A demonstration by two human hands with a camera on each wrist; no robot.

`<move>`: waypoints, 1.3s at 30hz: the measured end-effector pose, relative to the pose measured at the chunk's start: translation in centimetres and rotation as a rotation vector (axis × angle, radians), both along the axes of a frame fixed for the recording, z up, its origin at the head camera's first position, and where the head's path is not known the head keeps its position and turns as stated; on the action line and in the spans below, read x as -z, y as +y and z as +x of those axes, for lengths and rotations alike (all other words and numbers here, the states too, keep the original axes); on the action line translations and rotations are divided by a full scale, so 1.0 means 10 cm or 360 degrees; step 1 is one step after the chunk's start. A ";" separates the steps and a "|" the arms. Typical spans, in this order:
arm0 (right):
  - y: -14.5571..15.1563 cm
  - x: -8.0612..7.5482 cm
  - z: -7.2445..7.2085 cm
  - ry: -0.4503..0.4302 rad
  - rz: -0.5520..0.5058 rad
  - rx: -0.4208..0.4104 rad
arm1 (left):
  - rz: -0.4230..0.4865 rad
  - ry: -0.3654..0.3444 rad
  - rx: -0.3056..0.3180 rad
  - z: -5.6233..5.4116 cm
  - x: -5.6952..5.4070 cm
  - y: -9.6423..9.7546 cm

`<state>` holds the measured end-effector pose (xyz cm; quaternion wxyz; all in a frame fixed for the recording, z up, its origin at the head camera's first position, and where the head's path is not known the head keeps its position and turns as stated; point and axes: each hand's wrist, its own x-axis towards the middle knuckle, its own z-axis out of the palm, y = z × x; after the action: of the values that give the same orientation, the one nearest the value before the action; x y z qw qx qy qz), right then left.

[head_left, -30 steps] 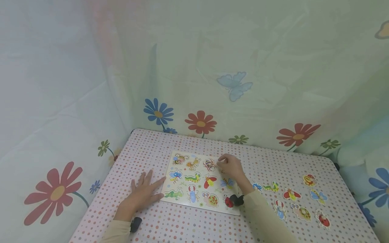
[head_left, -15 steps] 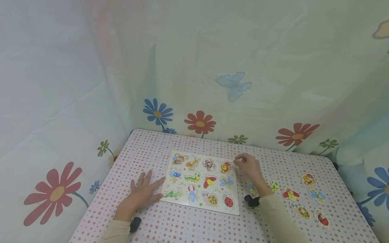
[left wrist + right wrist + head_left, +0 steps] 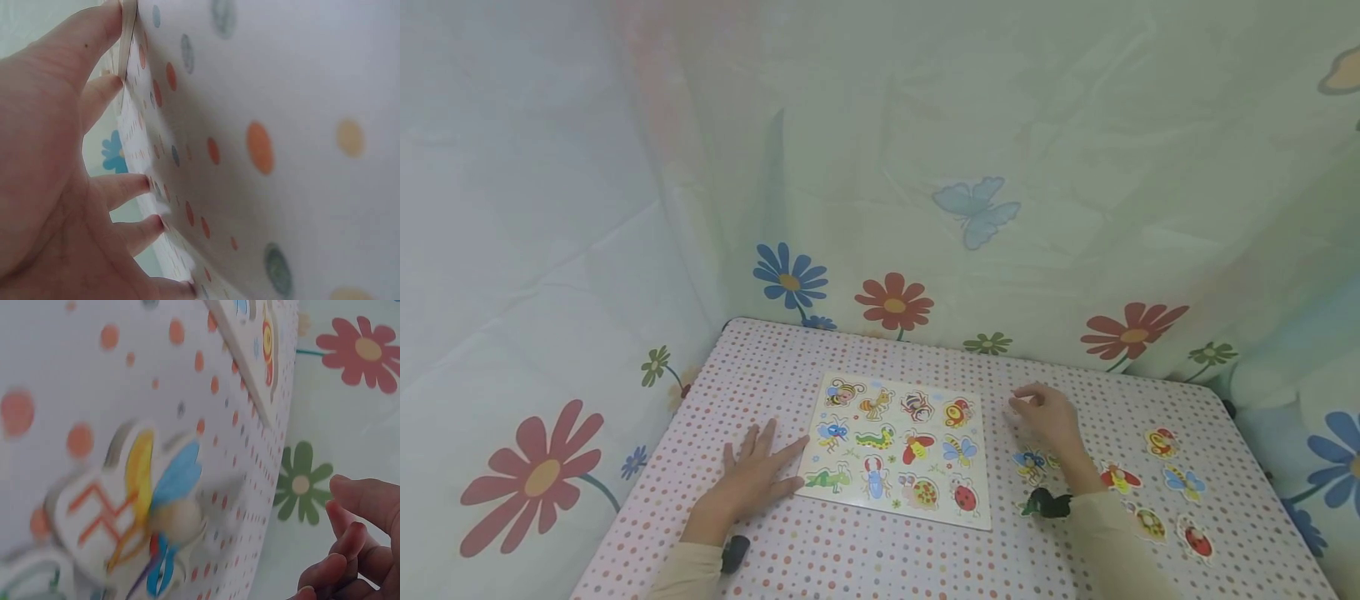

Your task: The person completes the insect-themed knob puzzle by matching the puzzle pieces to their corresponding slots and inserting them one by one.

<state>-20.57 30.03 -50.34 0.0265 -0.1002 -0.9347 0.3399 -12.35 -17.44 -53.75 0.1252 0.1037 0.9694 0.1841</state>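
My left hand [image 3: 751,482] lies with spread fingers at the left side of an insect puzzle board [image 3: 850,497]. In the left wrist view, the thumb and a finger touch the board's edge [image 3: 128,37], while other fingertips rest on the table. Past the board's right side, my right hand [image 3: 1051,421] hovers over the table. Its fingers [image 3: 353,537] are loosely bent, and nothing shows between them. Closest to it lies a blue-and-yellow winged insect piece [image 3: 1030,467] with a round knob [image 3: 178,522]. My right wrist partly covers other pieces.
Several loose pieces lie to the right, among them a ladybug [image 3: 1197,540], a snail [image 3: 1150,523], a red-winged bug [image 3: 1120,478], a blue-winged insect [image 3: 1183,482] and a butterfly [image 3: 1162,443]. The dotted table [image 3: 880,558] meets a flower-printed curtain [image 3: 1045,250] behind.
My right hand has moved rightward from the spider picture, off the board and over the table. The butterfly and ladybug pictures on the board are now uncovered. My left hand has stayed put.
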 end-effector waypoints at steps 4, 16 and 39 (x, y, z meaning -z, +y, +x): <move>0.19 -0.01 0.05 -0.0016 0.0015 0.0051 | 0.0001 0.0011 0.0001 -0.01 0.01 0.00; 0.72 0.08 0.26 -0.0029 0.0008 0.0245 | 0.0038 -0.0009 -0.0004 -0.01 0.03 -0.02; 1.58 -0.03 0.40 -0.0121 0.0028 0.0667 | 0.0051 -0.0011 -0.0012 0.00 -0.01 0.01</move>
<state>-16.56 45.87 -50.09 0.0622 -0.3049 -0.8967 0.3147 -12.34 -17.38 -53.65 0.1260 0.1014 0.9663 0.2004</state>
